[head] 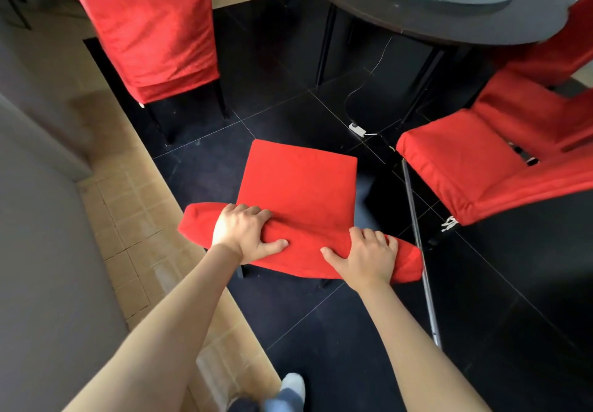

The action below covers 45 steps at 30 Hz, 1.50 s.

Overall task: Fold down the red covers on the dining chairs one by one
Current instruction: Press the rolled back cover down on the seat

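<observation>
A dining chair in a red cover [298, 187] stands right in front of me, its seat pointing away. My left hand [247, 232] grips the top of its red backrest [305, 251] near the left end, fingers curled over the far side. My right hand [369, 257] grips the same top edge near the right end. A second red-covered chair [150, 30] stands at the far left with its cover hanging down over the back. A third red-covered chair [481, 161] sits at the right, tilted toward me.
A dark round table [433, 23] with a glass turntable fills the top right. A thin metal pole [420, 251] leans between the near and right chairs. A white power strip [357, 129] with a cord lies on the black tile floor. Grey wall at the left.
</observation>
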{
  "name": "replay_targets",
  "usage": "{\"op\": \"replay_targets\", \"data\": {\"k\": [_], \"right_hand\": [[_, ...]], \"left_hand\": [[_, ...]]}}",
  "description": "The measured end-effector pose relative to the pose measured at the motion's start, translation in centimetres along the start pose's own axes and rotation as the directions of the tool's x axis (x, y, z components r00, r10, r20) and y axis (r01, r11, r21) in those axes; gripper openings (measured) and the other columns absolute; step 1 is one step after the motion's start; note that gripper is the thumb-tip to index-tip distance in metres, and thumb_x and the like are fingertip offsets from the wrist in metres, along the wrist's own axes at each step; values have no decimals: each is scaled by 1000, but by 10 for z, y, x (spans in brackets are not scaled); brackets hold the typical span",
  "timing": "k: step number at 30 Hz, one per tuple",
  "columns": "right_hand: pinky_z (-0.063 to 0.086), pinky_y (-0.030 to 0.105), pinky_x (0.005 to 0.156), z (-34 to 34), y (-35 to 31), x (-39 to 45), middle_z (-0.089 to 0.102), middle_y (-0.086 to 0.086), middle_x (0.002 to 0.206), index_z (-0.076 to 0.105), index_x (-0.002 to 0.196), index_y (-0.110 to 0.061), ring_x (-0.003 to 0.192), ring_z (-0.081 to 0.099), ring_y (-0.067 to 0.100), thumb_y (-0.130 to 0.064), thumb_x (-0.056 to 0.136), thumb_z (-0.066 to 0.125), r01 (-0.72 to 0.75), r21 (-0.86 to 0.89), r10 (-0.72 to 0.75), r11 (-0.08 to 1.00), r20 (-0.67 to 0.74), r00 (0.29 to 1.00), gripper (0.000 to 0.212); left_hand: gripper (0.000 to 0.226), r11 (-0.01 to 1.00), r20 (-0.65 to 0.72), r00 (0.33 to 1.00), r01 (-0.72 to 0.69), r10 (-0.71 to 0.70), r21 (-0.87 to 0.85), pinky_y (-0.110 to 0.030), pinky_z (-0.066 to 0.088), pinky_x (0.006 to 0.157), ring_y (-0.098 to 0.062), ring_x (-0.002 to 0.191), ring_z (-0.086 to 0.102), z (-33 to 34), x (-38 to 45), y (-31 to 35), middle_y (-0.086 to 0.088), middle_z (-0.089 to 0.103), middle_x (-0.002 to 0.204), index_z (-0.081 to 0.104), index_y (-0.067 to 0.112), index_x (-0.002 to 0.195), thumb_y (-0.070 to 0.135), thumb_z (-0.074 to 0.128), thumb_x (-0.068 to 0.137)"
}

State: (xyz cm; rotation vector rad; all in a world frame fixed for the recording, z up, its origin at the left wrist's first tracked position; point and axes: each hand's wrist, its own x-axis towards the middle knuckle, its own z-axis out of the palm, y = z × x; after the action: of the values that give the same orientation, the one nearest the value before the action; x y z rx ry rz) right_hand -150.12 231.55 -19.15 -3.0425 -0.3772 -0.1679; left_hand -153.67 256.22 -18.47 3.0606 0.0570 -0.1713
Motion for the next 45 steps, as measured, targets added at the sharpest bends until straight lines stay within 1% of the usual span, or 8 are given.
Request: {"op": "replay_targets", "data": {"k": [5, 9, 12, 17, 20, 32, 39, 45], "right_hand": [[41, 44, 80, -1, -1, -3, 63, 9, 66, 66, 75, -7, 70, 60, 31, -80, 68, 36, -8, 12, 7, 1000, 21, 1000, 79], [38, 44, 83, -3, -5, -7, 63, 9, 66, 63, 73, -6, 71, 59, 32, -76, 70, 57, -50, 54, 47, 997, 42, 998, 71], [39, 44, 82, -7, -11, -14, 63, 9, 65, 63, 71, -6, 69, 59, 31, -78, 70, 47, -93, 53, 92, 994, 22, 996, 74], [36, 44, 88, -5, -15, -23, 67, 8, 75, 67, 84, -8, 79, 61, 30, -79, 72, 45, -122, 7, 121, 993, 44, 992, 76], [39, 44, 84, -4, -16, -22, 66, 8, 72, 69, 82, -7, 75, 61, 30, -78, 71, 36, -125, 30, 125, 992, 0, 992, 79], [39, 43, 82, 8, -16, 23, 61, 6, 65, 66, 74, -9, 69, 58, 29, -75, 70, 36, -187, 34, 189, 982, -69, 980, 73], [40, 44, 82, 17, -6, 74, 62, 8, 66, 68, 77, -7, 70, 59, 31, -72, 72, 38, -196, 33, 198, 980, -101, 975, 72], [40, 43, 82, 21, 4, 127, 63, 8, 66, 69, 79, -7, 70, 59, 30, -72, 72, 38, -199, 24, 200, 980, -83, 976, 72]], "left_hand": [[96, 1000, -4, 1000, 7, -7, -6, -36, 36, 94, -20, 103, 57, 0, -3, 0, 7, 65, 110, 56, 32, 123, 87, 8, 60], [95, 1000, -7, 1000, -2, 2, -12, -37, 37, 94, -21, 103, 58, -2, -4, -1, 6, 66, 109, 57, 31, 121, 87, 10, 60], [96, 999, 5, 999, -36, 36, -19, -37, 37, 93, -21, 102, 58, -3, -4, -6, 6, 66, 108, 58, 31, 121, 87, 11, 60], [96, 996, -4, 996, -85, 85, -15, -36, 37, 91, -22, 100, 59, -4, -7, -9, 5, 67, 105, 59, 30, 120, 87, 11, 59], [96, 995, -8, 995, -102, 101, -17, -36, 38, 90, -23, 99, 59, -2, -4, -11, 4, 67, 103, 59, 30, 119, 87, 11, 60], [97, 986, -45, 986, -163, 163, 21, -36, 38, 87, -22, 95, 58, -4, 51, -23, 4, 66, 97, 59, 28, 117, 86, 7, 60], [97, 984, -52, 983, -175, 176, 25, -37, 38, 85, -23, 92, 58, -8, 107, -23, 4, 66, 95, 60, 27, 113, 87, 7, 60], [87, 981, -26, 982, -185, 187, 50, -37, 38, 85, -22, 95, 57, -18, 162, -24, 4, 66, 98, 58, 28, 117, 85, 18, 66]]}}
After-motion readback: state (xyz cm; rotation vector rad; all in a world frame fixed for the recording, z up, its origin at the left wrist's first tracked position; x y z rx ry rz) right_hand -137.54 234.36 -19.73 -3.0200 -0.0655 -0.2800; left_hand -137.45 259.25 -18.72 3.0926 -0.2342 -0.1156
